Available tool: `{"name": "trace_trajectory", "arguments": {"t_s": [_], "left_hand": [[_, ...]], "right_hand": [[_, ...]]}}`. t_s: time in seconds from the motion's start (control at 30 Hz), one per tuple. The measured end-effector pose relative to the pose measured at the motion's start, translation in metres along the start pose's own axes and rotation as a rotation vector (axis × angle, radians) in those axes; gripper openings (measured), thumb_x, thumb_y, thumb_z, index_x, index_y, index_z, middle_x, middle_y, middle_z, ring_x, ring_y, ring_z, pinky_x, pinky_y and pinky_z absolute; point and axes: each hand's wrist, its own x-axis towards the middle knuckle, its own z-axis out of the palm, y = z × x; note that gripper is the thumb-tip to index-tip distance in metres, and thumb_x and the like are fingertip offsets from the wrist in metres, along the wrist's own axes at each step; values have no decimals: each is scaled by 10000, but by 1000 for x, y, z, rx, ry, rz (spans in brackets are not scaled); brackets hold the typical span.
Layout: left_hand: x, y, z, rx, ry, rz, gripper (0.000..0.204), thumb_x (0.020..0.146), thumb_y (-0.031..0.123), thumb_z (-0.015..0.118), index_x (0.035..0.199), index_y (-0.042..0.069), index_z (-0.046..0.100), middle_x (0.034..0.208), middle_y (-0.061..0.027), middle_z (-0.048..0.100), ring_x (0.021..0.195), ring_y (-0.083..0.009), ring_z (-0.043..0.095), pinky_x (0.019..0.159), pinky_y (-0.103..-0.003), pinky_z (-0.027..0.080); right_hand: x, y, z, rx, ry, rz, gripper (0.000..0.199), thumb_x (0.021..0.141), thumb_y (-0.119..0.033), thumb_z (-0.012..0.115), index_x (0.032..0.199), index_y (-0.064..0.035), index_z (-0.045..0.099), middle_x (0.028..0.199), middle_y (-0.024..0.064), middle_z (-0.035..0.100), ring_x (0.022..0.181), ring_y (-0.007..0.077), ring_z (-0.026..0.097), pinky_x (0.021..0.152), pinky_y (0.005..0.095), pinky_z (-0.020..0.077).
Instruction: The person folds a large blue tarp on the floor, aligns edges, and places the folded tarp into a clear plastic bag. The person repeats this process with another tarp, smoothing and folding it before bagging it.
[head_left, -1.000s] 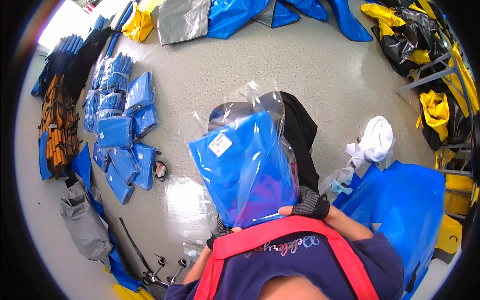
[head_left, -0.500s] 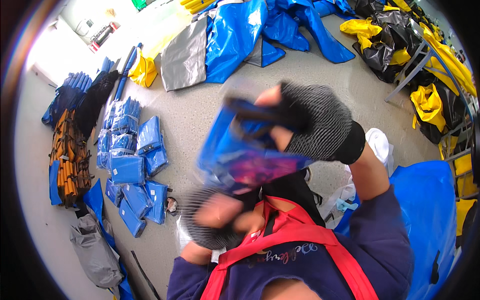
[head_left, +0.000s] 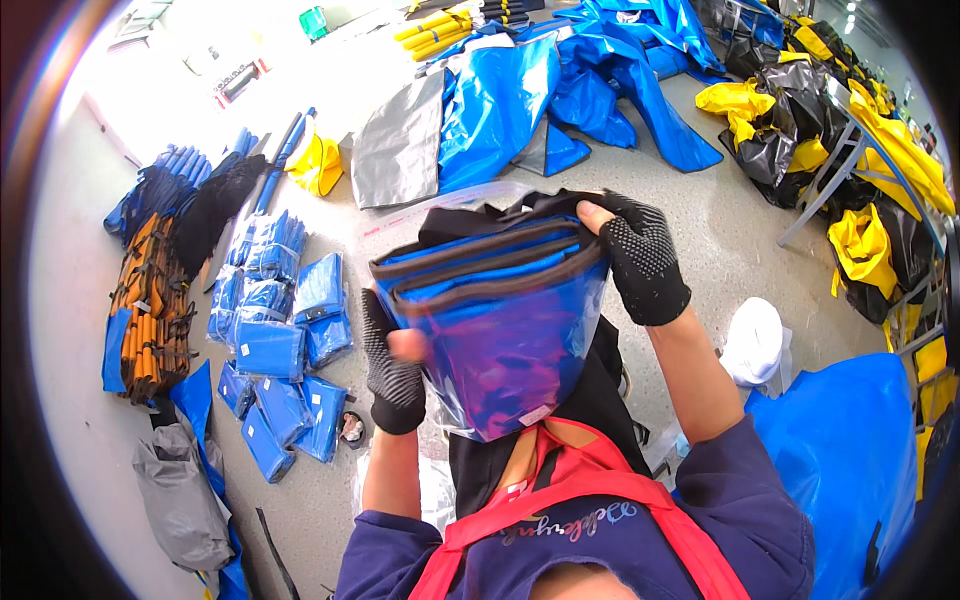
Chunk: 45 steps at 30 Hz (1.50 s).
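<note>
Between my hands is a folded blue tarpaulin piece (head_left: 500, 345) with dark brown-black edging, lying inside a clear plastic bag (head_left: 478, 405). The bag's open top faces away from me, and a black strap shows at its mouth. My right hand (head_left: 642, 255), in a black dotted fingerless glove, grips the upper right corner with the thumb on top. At the left side, my left hand (head_left: 395, 360), gloved alike, holds the bag's edge, its thumb on the near face and its other fingers mostly hidden behind. The package is tilted above my lap.
Bagged blue packages (head_left: 270, 350) lie on the floor at left, beside orange rolled bundles (head_left: 150, 310). Blue and grey sheets (head_left: 500, 110) spread across the far floor. Yellow and black covers (head_left: 790, 130) heap by a metal frame at right. A blue sheet (head_left: 840, 450) lies near my right arm.
My left hand has moved up from near my waist to the package's left side. The blurred package has come upright into clear view, and my right hand still holds its upper right corner.
</note>
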Motion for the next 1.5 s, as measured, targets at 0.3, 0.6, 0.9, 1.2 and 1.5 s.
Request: {"name": "trace_trajectory", "arguments": {"t_s": [0.3, 0.6, 0.9, 1.2, 1.5], "left_hand": [[4, 36, -6, 349, 224, 145, 416, 960, 348, 419, 1064, 1, 624, 1075, -109, 606, 979, -187, 567, 895, -301, 420], [2, 80, 8, 261, 327, 208, 484, 991, 388, 344, 1097, -31, 561, 1074, -162, 617, 995, -224, 580, 898, -336, 440], [-12, 84, 5, 141, 76, -62, 372, 983, 398, 384, 955, 63, 543, 817, -121, 634, 752, -157, 621, 675, -257, 481], [20, -33, -52, 293, 54, -283, 435, 969, 423, 390, 993, 22, 559, 950, -165, 657, 857, -222, 641, 756, -335, 510], [33, -72, -83, 45, 37, -646, 439, 953, 428, 421, 1033, 26, 580, 1013, -203, 649, 882, -249, 655, 785, -368, 522]], "right_hand": [[-22, 25, 21, 267, -78, 191, 302, 925, -240, 564, 1051, 24, 638, 915, 43, 652, 820, 85, 571, 738, 219, 446], [-37, -39, 39, -229, 252, -475, 253, 903, -200, 584, 888, 35, 677, 849, 118, 679, 790, 169, 631, 749, 300, 490], [-56, -67, 17, -233, 178, -265, 181, 904, -150, 579, 846, 3, 656, 743, 39, 633, 640, 73, 548, 590, 225, 432], [-1, 15, 36, -641, -185, -433, 365, 824, -350, 652, 975, -20, 617, 900, 135, 652, 804, 255, 640, 734, 344, 500], [66, 91, 99, -1010, -1485, 459, 941, 673, -830, 445, 1201, -62, 578, 1073, 216, 632, 971, 359, 625, 845, 400, 483]]}}
